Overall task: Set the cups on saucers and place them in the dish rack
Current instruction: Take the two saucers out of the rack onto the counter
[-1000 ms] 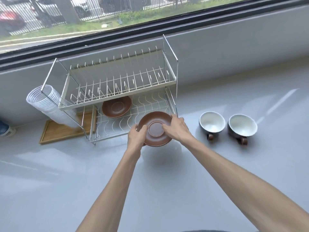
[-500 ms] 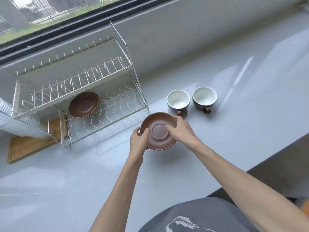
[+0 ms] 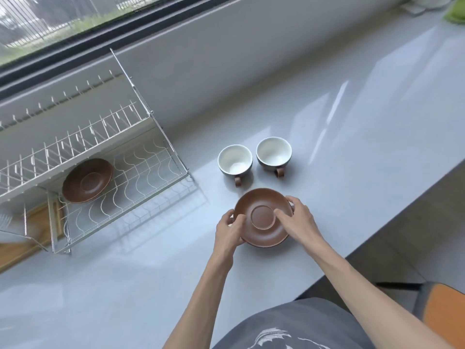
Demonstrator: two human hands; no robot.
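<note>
Both hands hold one brown saucer (image 3: pixel 263 217) just above or on the grey counter (image 3: pixel 352 137); whether it has touched down cannot be told. The left hand (image 3: pixel 230 229) grips the rim at about 8 o'clock, thumb on top and fingers curled beneath. The right hand (image 3: pixel 298 221) pinches the opposite rim at about 3 o'clock, its thumb reaching in toward the raised centre ring.

The saucer looks like glazed stoneware: stiff, moderately heavy for its size, smooth and likely slippery, and breakable if it meets the hard counter edge-first. The rim is the sensible hold, two points opposite each other as now, keeping it level.

At 12 o'clock from the saucer stand two cups, near it but apart. The left cup (image 3: pixel 235 159) and the right cup (image 3: pixel 274 153) sit side by side, just beside each other, upright, white inside and dark outside, with brown handles pointing back toward the person. Each is rigid and fragile too; the handle or a grasp round the bowl would serve, and the foot should settle inside the saucer's ring.

Out at 9 to 10 o'clock is the wire dish rack (image 3: pixel 141 180), with a second saucer (image 3: pixel 86 181) lying on its lower tier under the upper shelf. A carried cup-and-saucer pair could slide, so I judge it wants a level, two-handed lift.
</note>
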